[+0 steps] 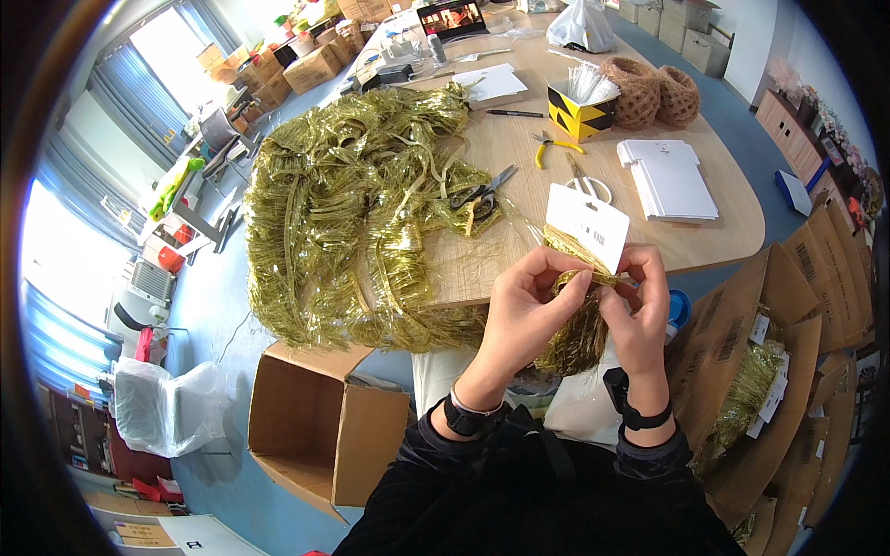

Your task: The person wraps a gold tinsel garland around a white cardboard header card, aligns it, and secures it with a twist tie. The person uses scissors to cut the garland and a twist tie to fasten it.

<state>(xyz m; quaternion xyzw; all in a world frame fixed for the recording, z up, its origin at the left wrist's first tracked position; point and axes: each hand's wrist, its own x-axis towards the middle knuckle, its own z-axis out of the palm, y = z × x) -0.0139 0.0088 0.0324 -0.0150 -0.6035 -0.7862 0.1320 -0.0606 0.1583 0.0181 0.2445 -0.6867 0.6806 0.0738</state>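
Note:
Over the table's near edge, my left hand (532, 302) and my right hand (638, 306) pinch the woven band of a gold tinsel fringe bundle (573, 344). The bundle's strands hang down below my fingers. A white card (587, 222) bearing a barcode stands tilted at the top of the bundle, just above my right fingers. Whether it is fastened there is hidden. Behind the card lie scissors with white handles (589, 186). To the left, black-handled scissors (483, 194) rest on a large heap of gold tinsel fringe (348, 208) that spills over the edge.
Yellow-handled pliers (553, 147), a stack of white cards (667, 181), a yellow-black box of white ties (583, 111) and twine balls (629, 90) are on the table (730, 222). An open carton (313, 424) is on the floor at left; a tinsel-filled carton (779, 445) stands at right.

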